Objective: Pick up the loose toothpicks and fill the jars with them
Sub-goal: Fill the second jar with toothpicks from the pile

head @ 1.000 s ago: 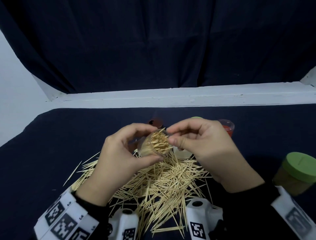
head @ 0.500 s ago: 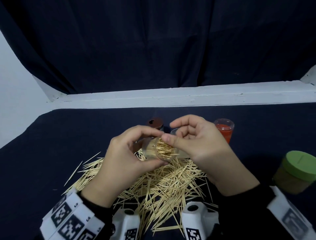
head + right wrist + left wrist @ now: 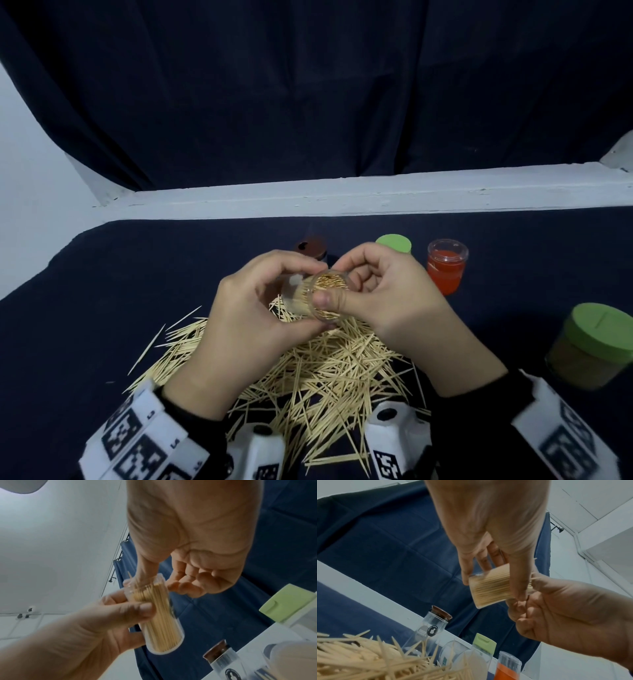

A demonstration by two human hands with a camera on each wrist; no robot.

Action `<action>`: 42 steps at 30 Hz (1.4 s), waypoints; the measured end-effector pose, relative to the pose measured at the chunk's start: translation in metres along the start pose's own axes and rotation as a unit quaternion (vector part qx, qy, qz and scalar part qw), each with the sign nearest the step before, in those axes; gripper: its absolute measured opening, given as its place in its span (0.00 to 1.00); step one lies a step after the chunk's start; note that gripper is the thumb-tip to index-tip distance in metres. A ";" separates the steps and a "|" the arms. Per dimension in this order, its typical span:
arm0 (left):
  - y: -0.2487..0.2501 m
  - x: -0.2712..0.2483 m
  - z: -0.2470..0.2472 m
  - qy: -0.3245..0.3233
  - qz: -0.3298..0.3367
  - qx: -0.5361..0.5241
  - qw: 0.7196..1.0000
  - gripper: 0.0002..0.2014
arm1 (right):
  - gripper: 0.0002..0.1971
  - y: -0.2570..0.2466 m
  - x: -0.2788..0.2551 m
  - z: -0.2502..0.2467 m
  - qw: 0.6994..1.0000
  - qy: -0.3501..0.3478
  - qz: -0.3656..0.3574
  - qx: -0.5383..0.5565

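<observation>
Up above the loose toothpicks [image 3: 318, 373], the left hand [image 3: 246, 329] grips a clear jar [image 3: 317, 298] (packed full) — the right hand's [image 3: 387, 301] thumb presses its rim, fingers curled.

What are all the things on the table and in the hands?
Clear jar: one, packed with tan toothpicks, tilted, held above the pile.
Loose toothpicks: a big pile, tan, on the dark cloth below the hands.
Brown-lidded jar: one, clear, behind the hands.
Green-lidded jar: one, behind the right hand.
Red jar: one, no lid, far right of the hands.
Green-lidded tub: one, right edge.
Table cloth: one, dark blue.
Left hand: grips the clear jar.
Right hand: thumb at the jar's mouth.
</observation>
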State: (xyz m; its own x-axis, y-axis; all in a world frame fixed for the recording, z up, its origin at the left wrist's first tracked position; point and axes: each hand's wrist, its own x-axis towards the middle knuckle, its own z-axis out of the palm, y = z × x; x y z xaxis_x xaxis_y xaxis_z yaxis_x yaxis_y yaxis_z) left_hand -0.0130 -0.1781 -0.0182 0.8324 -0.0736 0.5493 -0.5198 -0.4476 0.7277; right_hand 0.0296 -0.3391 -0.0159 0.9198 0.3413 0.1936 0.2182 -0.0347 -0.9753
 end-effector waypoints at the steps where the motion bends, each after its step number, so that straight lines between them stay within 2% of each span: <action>1: -0.001 0.000 0.000 -0.001 -0.001 0.002 1.000 0.24 | 0.25 0.000 0.000 0.000 1.000 0.002 0.000 -0.014; 3: -0.002 -0.001 0.001 0.002 -0.009 -0.003 1.000 0.24 | 0.22 -0.003 -0.001 -0.003 0.999 -0.011 -0.005 -0.029; 15: 0.001 0.002 0.000 0.007 -0.008 0.023 1.000 0.24 | 0.30 -0.012 -0.006 -0.012 1.000 -0.018 0.004 0.015; 20: 0.003 0.001 0.002 0.001 0.008 0.020 1.000 0.23 | 0.24 -0.009 -0.004 -0.005 0.999 -0.008 0.030 0.020; 25: 0.001 -0.001 0.003 0.009 -0.005 0.006 1.000 0.24 | 0.13 -0.011 -0.004 -0.002 0.998 0.023 -0.016 -0.061; 28: 0.001 0.000 -0.001 0.011 -0.010 -0.001 1.000 0.25 | 0.19 -0.016 -0.006 -0.010 0.999 -0.018 -0.008 -0.038; 31: 0.002 0.001 -0.004 0.010 -0.004 -0.009 1.000 0.24 | 0.17 -0.016 -0.006 -0.020 0.998 -0.063 0.012 -0.027; 37: 0.003 0.001 -0.003 0.007 0.025 0.044 0.999 0.22 | 0.14 -0.013 -0.005 -0.012 0.992 -0.024 -0.022 -0.123; 40: 0.002 0.002 -0.004 0.013 0.021 0.034 0.999 0.23 | 0.11 -0.017 -0.006 -0.015 0.994 -0.048 -0.020 -0.094; 42: 0.002 0.002 -0.005 0.013 0.019 0.032 0.999 0.22 | 0.15 -0.018 -0.006 -0.015 0.996 -0.059 -0.009 -0.073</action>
State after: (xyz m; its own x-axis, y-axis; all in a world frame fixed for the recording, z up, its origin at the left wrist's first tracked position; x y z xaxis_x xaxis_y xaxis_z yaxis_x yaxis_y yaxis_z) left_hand -0.0136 -0.1751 -0.0138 0.8065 -0.0684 0.5873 -0.5367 -0.5014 0.6786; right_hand 0.0247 -0.3550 0.0023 0.8727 0.4503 0.1888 0.2869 -0.1601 -0.9445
